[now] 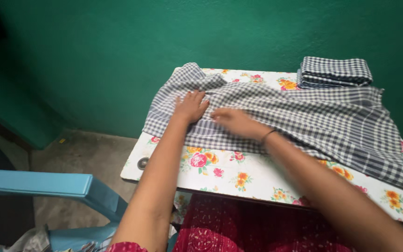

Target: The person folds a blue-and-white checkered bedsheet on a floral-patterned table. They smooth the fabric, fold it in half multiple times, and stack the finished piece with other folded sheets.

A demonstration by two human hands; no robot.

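A large blue-and-white checked cloth (313, 121) lies spread and rumpled across a white table with a flower print (239, 179). My left hand (191, 106) rests flat on the cloth near its left end, fingers apart, pressing on the fabric. My right hand (235, 122) lies just to its right on the same cloth, fingers stretched toward the left hand and blurred. A dark band circles my right wrist. Neither hand grips the fabric that I can see.
A folded stack of the same checked cloth (334, 72) sits at the table's far right corner against the green wall (117, 51). A light blue chair arm (47, 186) stands at the lower left. Bare concrete floor shows beside the table.
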